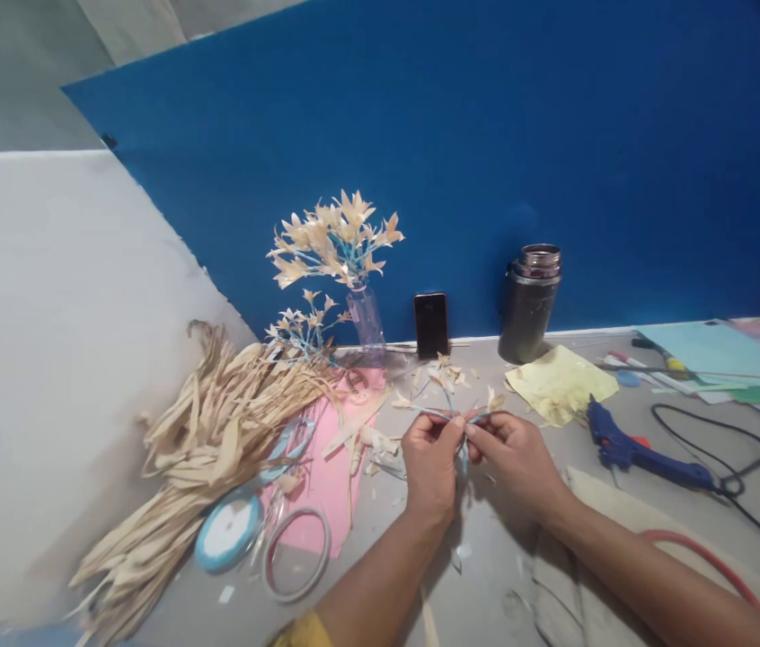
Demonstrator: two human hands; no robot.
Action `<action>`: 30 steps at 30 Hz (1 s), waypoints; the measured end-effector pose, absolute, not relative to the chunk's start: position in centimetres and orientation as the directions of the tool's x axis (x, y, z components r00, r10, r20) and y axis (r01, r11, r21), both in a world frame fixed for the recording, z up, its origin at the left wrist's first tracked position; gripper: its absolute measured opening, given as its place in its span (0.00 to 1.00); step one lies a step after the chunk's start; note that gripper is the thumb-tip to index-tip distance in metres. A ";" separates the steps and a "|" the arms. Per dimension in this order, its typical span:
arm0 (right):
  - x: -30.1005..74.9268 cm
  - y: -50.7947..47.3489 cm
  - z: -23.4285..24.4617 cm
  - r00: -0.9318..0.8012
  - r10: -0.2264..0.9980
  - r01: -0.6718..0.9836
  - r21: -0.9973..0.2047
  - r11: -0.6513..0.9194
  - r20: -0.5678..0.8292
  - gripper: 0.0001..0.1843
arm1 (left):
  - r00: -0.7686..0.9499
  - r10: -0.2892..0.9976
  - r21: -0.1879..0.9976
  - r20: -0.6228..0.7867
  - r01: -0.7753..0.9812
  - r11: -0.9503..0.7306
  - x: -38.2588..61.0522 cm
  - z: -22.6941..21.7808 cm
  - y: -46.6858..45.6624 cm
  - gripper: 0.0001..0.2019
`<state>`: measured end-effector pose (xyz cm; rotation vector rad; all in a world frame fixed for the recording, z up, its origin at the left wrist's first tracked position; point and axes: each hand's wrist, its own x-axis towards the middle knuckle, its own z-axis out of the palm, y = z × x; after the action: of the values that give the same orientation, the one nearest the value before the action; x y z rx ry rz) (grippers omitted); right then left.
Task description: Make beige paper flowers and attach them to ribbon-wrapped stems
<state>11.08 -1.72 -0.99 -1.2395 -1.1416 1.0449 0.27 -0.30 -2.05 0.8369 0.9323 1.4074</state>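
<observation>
My left hand (432, 456) and my right hand (511, 454) meet over the table, thumbs and fingertips pinched together. Between them they grip a small spray of artificial flowers (446, 395) with thin blue-wrapped stems and pale, dried-husk petals. One bloom sticks out to the left, one to the right, and others point away from me. The stems' lower ends hang just below my fingers. Beyond, a bouquet of similar flowers (336, 238) stands in a clear plastic bottle (366, 323), and a smaller bunch (305, 325) lies beside it.
Dried husks (218, 458) heap on the left, near a blue ribbon spool (229, 535), a tape ring (296, 555) and pink paper (313, 503). At the back stand a phone (431, 325) and a dark flask (529, 305). A blue glue gun (642, 458) with its cable lies right, near yellow paper (559, 385).
</observation>
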 end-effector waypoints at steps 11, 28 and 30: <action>13.4 -1.0 -0.2 -0.322 0.935 -0.536 -0.786 -0.309 -0.148 0.18 | 0.396 0.917 0.884 0.052 -0.446 0.142 -1.8 -2.5 1.4 0.20; 12.5 -1.3 -0.5 0.066 0.998 -0.141 -0.990 0.020 0.011 0.20 | -0.113 0.981 0.986 0.155 -0.051 -0.162 -0.1 -2.4 -0.2 0.05; 12.6 -1.4 -0.3 0.120 0.989 -0.004 -0.996 0.092 0.091 0.17 | -0.067 0.995 0.987 0.079 -0.135 -0.088 0.1 -2.2 -0.3 0.06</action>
<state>12.63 -1.40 -0.28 -1.1890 -1.1565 1.0587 0.14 -0.33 -2.25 1.1366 1.1091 1.3781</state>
